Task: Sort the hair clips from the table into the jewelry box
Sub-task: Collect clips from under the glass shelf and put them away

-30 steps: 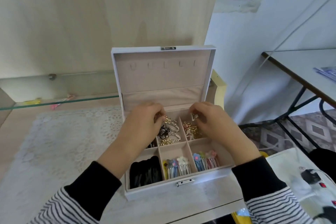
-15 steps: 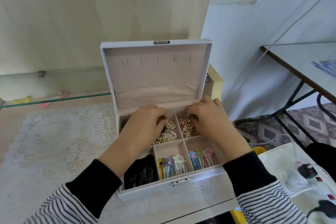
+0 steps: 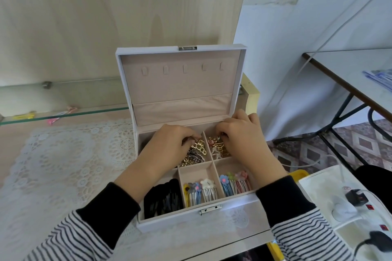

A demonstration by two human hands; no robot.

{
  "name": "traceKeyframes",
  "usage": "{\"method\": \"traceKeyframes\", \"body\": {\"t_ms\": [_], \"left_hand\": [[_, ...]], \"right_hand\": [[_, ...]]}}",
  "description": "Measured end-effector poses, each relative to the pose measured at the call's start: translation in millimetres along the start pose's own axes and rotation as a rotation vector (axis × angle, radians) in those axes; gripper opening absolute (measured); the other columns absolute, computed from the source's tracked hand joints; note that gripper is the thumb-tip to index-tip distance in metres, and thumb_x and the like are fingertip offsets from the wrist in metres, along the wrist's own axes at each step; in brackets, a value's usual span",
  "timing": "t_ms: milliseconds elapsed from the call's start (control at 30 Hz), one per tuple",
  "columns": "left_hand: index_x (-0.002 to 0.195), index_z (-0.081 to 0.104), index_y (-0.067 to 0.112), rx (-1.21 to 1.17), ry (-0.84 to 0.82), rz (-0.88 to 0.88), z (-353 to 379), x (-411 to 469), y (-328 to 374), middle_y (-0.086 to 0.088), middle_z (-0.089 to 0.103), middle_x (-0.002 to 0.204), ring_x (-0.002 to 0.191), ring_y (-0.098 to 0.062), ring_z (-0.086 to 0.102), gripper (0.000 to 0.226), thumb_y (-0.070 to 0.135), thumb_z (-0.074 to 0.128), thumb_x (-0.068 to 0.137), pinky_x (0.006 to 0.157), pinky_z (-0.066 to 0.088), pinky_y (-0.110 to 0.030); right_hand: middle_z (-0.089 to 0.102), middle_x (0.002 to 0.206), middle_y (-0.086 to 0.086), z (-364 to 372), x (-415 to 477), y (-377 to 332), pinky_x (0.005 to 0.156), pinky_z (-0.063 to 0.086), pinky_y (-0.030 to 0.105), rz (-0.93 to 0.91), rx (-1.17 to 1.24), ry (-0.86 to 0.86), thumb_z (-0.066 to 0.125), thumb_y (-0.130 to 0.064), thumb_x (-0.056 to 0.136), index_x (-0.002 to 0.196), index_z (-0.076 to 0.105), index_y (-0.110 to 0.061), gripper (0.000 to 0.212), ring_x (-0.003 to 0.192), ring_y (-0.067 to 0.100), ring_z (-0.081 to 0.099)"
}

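A white jewelry box (image 3: 169,221) with a beige velvet lining stood open on the bench (image 3: 14,140), its lid upright beyond both hands. The left hand (image 3: 169,144) reached into the middle rear compartment, fingers curled down onto a heap of gold metal hair clips (image 3: 196,151). The knuckles hid whether they pinched one, so I could not tell. The right hand (image 3: 244,140) reached into the rear compartment just beside it, fingertips curled onto gold and pink clips (image 3: 218,149), and its grip was equally hidden. Under the left wrist, black hair clips (image 3: 163,197) lay in a front compartment. Between the two forearms, pastel flower-topped snap clips (image 3: 200,190) filled the front middle compartment, and more lay beneath the right wrist. A white lace mat (image 3: 63,154) spread out to the left of the left hand.
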State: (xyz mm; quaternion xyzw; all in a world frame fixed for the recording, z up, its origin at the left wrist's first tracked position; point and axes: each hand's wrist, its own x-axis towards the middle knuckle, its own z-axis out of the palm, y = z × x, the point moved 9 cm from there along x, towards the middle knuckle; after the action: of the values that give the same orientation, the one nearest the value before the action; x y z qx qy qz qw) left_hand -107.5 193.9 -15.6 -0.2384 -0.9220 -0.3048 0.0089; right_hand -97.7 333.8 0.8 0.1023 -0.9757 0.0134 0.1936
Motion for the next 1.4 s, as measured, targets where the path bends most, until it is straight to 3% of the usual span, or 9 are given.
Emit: {"method": "traceKeyframes", "body": {"t_ms": [267, 400, 467, 600, 733, 900, 1067, 1167, 1400], "left_hand": [[0.127, 0.063, 0.031, 0.088, -0.092, 0.044, 8.4, -6.9, 4.9, 0.011, 0.065, 0.125, 0.115, -0.008, 0.059, 0.034, 0.023, 0.06, 0.094, 0.099, 0.046, -0.03], [0.128, 0.063, 0.029, 0.084, -0.082, 0.055, 5.8, -8.8, 4.2, 0.01, 0.067, 0.123, 0.113, -0.01, 0.061, 0.033, 0.021, 0.056, 0.096, 0.096, 0.049, -0.034], [0.127, 0.063, 0.028, 0.09, -0.071, 0.066, 3.6, -9.8, 3.6, 0.009, 0.069, 0.119, 0.11, -0.012, 0.062, 0.033, 0.02, 0.054, 0.096, 0.092, 0.05, -0.035], [0.126, 0.063, 0.027, 0.149, -0.043, 0.097, -1.1, -14.7, 2.4, 0.008, 0.068, 0.115, 0.104, -0.015, 0.063, 0.032, 0.025, 0.051, 0.097, 0.083, 0.053, -0.036], [0.124, 0.062, 0.026, 0.279, 0.046, 0.166, -9.9, -24.9, 8.5, 0.008, 0.066, 0.114, 0.099, -0.016, 0.063, 0.031, 0.03, 0.05, 0.096, 0.08, 0.052, -0.034], [0.115, 0.066, 0.027, 0.405, 0.204, 0.231, -24.4, -38.8, 13.7, 0.007, 0.065, 0.112, 0.103, -0.017, 0.06, 0.03, 0.029, 0.053, 0.089, 0.096, 0.042, -0.038], [0.12, 0.064, 0.025, 0.481, 0.312, 0.196, -44.3, -55.3, 6.9, -0.003, 0.05, 0.14, 0.137, -0.025, 0.039, 0.032, 0.033, 0.05, 0.092, 0.117, 0.021, -0.05], [0.127, 0.06, 0.024, 0.453, 0.378, 0.159, -57.1, -67.7, -2.2, -0.006, 0.038, 0.153, 0.146, -0.025, 0.026, 0.036, 0.033, 0.048, 0.094, 0.121, 0.012, -0.048], [0.145, 0.04, 0.024, 0.358, 0.459, 0.018, -80.9, -99.3, -41.8, -0.004, 0.018, 0.162, 0.151, -0.02, 0.01, 0.049, 0.035, 0.042, 0.098, 0.121, 0.012, -0.045]], "right_hand": [[0.065, 0.07, -0.011, 1.9, -0.9, 0.6, 0.071, 0.025, 0.034, 0.032, -0.086, -0.024, 0.078, -0.011, 0.067, 0.069, 0.071, -0.03, 0.02, 0.08, 0.021, 0.048], [0.068, 0.091, -0.012, 5.1, -1.0, 4.4, 0.08, 0.021, 0.035, 0.071, -0.086, -0.145, 0.06, -0.013, 0.086, 0.098, 0.071, -0.039, 0.031, 0.099, 0.018, 0.043], [0.069, 0.094, -0.013, -0.7, -0.6, 8.8, 0.078, 0.02, 0.034, 0.097, -0.071, -0.126, 0.054, -0.013, 0.087, 0.101, 0.069, -0.039, 0.034, 0.1, 0.017, 0.044], [0.071, 0.096, -0.007, -13.8, -3.1, 14.0, 0.074, 0.024, 0.032, 0.143, 0.065, -0.021, 0.053, -0.012, 0.085, 0.095, 0.07, -0.025, 0.024, 0.097, 0.022, 0.049], [0.069, 0.102, -0.008, -21.1, -7.3, 2.6, 0.083, 0.038, 0.035, 0.13, 0.244, 0.012, 0.053, -0.02, 0.091, 0.104, 0.067, -0.023, 0.019, 0.102, 0.02, 0.052], [0.064, 0.112, -0.005, -13.8, -11.7, -18.9, 0.089, 0.043, 0.034, 0.117, 0.33, 0.021, 0.055, -0.027, 0.091, 0.115, 0.062, -0.021, 0.026, 0.105, 0.019, 0.055], [0.056, 0.13, 0.002, -10.6, -12.5, -45.8, 0.1, 0.044, 0.044, 0.119, 0.403, 0.008, 0.05, -0.034, 0.094, 0.127, 0.054, -0.018, 0.038, 0.121, 0.021, 0.049], [0.047, 0.14, 0.003, -12.6, -10.2, -67.9, 0.105, 0.039, 0.039, 0.105, 0.426, -0.004, 0.044, -0.041, 0.096, 0.135, 0.046, -0.018, 0.046, 0.13, 0.02, 0.041], [0.03, 0.153, 0.007, -16.5, 0.3, -128.2, 0.112, 0.031, 0.042, 0.051, 0.445, 0.025, 0.031, -0.051, 0.095, 0.144, 0.032, -0.017, 0.06, 0.141, 0.023, 0.027]]}}
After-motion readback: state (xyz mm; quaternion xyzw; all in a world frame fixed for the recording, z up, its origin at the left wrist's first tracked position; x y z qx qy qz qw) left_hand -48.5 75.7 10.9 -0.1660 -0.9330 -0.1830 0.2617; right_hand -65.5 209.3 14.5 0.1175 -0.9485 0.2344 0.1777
